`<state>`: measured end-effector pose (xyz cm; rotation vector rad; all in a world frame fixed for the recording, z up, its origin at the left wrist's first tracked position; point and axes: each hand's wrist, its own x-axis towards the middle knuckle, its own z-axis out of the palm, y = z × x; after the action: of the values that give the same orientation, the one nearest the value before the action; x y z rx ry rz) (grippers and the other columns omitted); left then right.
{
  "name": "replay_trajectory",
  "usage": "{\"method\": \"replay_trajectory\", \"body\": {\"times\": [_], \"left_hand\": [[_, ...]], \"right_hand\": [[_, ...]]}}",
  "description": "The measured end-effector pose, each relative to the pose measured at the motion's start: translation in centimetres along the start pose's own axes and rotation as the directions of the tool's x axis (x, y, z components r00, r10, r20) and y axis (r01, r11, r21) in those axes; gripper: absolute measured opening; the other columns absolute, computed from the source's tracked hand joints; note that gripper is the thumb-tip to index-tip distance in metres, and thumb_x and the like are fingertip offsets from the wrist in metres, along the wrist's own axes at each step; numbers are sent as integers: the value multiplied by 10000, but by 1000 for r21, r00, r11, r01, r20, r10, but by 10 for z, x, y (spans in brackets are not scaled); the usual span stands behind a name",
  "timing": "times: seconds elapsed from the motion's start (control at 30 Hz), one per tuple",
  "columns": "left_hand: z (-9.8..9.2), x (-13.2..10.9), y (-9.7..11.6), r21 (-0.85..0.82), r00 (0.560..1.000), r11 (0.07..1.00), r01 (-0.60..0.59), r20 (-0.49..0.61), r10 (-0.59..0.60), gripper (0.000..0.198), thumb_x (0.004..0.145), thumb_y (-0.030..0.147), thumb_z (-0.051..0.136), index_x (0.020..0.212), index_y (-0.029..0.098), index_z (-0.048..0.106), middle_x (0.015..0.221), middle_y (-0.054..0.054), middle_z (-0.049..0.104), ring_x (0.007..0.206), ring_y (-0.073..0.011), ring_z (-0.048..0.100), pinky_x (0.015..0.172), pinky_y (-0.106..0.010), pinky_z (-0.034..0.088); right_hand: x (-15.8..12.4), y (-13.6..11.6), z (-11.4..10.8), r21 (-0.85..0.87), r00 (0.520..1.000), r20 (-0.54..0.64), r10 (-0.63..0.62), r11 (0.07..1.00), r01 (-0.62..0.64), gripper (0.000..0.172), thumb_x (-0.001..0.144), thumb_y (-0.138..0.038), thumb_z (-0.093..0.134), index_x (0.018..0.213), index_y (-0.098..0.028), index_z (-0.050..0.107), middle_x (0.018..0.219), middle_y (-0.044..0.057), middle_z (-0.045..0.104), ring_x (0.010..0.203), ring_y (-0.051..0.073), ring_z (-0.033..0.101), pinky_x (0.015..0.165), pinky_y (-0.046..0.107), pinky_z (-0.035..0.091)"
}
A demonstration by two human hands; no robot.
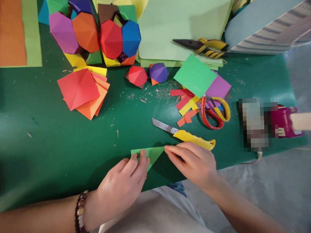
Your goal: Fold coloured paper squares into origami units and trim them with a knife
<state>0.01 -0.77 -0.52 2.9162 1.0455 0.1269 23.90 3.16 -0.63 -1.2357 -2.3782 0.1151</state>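
Note:
A green paper (152, 158), folded into a triangle, lies at the front edge of the green table. Across its left part rest the fingers of my left hand (124, 180), pressing it down; a beaded bracelet circles that wrist. My right hand (194, 162) pinches the paper's right corner between thumb and forefinger. Just beyond the right hand lies a utility knife (189, 137) with a yellow handle, its blade out and pointing left. Part of the paper is hidden under my left fingers.
Scissors (214, 112), paper scraps (187, 107) and a green paper square (195, 75) lie to the right. Pliers (201, 47) rest on pale green sheets (165, 27). Folded paper squares (79, 88) and colourful paper shapes (85, 32) are at the left. A magenta tape dispenser (285, 122) stands far right.

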Motion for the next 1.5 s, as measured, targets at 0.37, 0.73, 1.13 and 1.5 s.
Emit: {"method": "replay_trajectory", "body": {"times": [0.37, 0.73, 1.13, 1.5], "left_hand": [[-6, 5, -5, -77, 999, 997, 28, 44, -25, 355, 1002, 247, 424, 1287, 129, 598, 1350, -68, 608, 1037, -182, 569, 790, -289, 512], [-12, 8, -9, -156, 990, 986, 64, 134, -43, 374, 939, 137, 449, 1289, 135, 580, 1315, -68, 617, 984, -160, 596, 751, -267, 552], [-12, 6, -9, -67, 999, 998, 0, 47, 3, 364, 956, 170, 466, 1289, 128, 604, 1311, -67, 636, 975, -188, 600, 741, -298, 534], [-7, 1, 5, 74, 1000, 997, -6, 21, 5, 402, 998, 289, 451, 1300, 64, 591, 1280, -155, 645, 1055, -248, 584, 768, -349, 463]], "right_hand": [[-12, -28, 14, 191, 985, 148, -87, 980, 58, 152, 925, -120, 564, 842, -156, 687, 607, -10, 574, 536, 102, 544, 516, 264, 432], [-22, -38, 16, 232, 983, 134, -123, 969, 90, 171, 934, -102, 532, 915, -138, 699, 627, -3, 594, 565, 113, 556, 524, 285, 398], [-33, -70, 11, 394, 995, 95, -44, 919, 3, 128, 909, -136, 587, 964, -193, 688, 747, 9, 696, 661, 154, 569, 582, 312, 469], [-29, -63, 9, 348, 855, 122, 504, 785, -513, 146, 850, -137, 659, 891, -277, 643, 799, -25, 692, 761, 164, 623, 680, 327, 479]]}}
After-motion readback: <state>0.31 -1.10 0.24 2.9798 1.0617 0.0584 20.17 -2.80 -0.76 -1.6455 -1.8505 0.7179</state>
